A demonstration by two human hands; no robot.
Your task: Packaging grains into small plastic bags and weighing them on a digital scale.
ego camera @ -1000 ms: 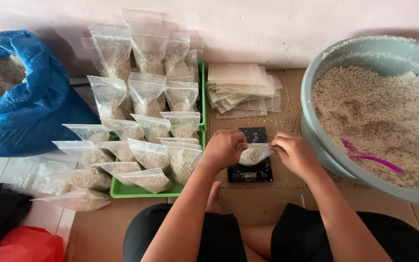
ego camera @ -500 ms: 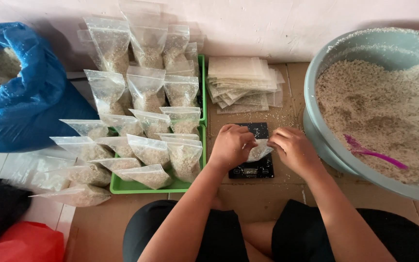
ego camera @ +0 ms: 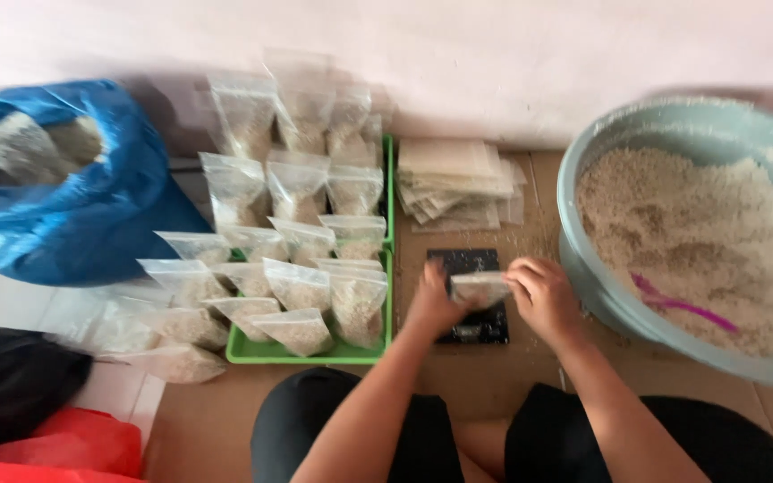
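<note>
Nearest to the camera are the person's knees in dark trousers, and from there both forearms reach forward over the brown floor (ego camera: pixel 494 376). The left hand (ego camera: pixel 434 302) and the right hand (ego camera: pixel 543 300) meet at a small clear bag (ego camera: pixel 480 288) partly filled with pale grain; the fingers of each hand are closed on one end of it, left fingers on the left edge and right fingers (ego camera: pixel 522 275) on the right edge. The small clear bag is held just above a black scale (ego camera: pixel 470 298), which lies flat on the floor between the two hands; whether the bag touches it I cannot tell. To the left of the scale stands a green tray (ego camera: pixel 315 352) that carries many filled bags (ego camera: pixel 297 286), leaning one on the other in rows, and some more of them lie outside the tray at its left side. To the right is a big grey-blue basin (ego camera: pixel 583 268) full of the same pale grain, with a pink scoop (ego camera: pixel 680 304) lying on top. Behind the scale, near the wall, rests a stack of empty clear bags (ego camera: pixel 458 183). At the far left sits an open blue sack (ego camera: pixel 73 197), and in the lower left corner are a black thing and a red thing, too blurred to name.
</note>
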